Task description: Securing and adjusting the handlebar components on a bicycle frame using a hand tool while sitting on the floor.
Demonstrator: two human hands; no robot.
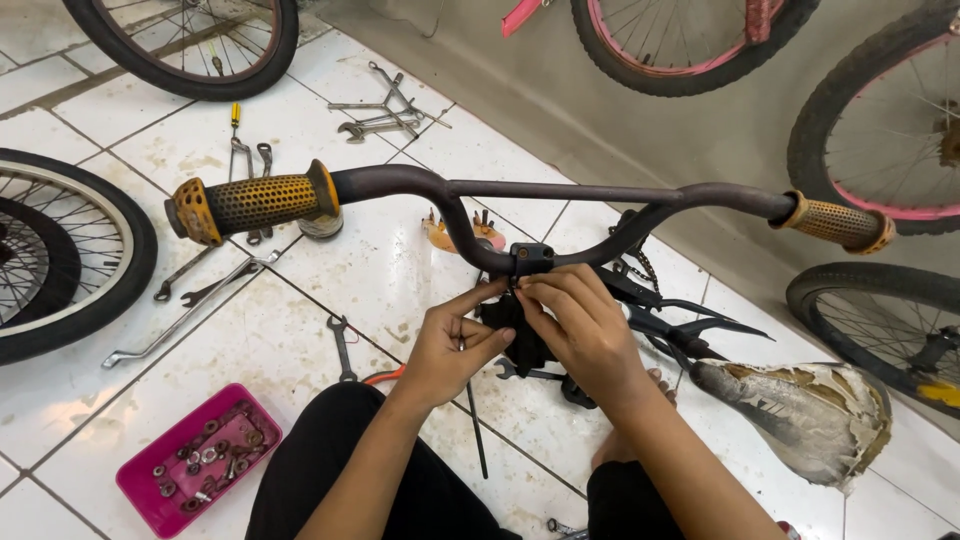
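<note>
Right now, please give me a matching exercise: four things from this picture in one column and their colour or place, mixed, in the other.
Things:
1. handlebar grips
2. small parts tray
3. bicycle saddle
4. both hands

Descriptions:
A. pink, on the floor tiles
B. worn and torn, whitish
C. yellow-orange, dotted
D. at the stem clamp under the handlebar

Pairs: 1-C, 2-A, 3-B, 4-D

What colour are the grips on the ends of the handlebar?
The grips are yellow-orange with a dark dotted texture, worn and grimy; the head view shows it.
</note>
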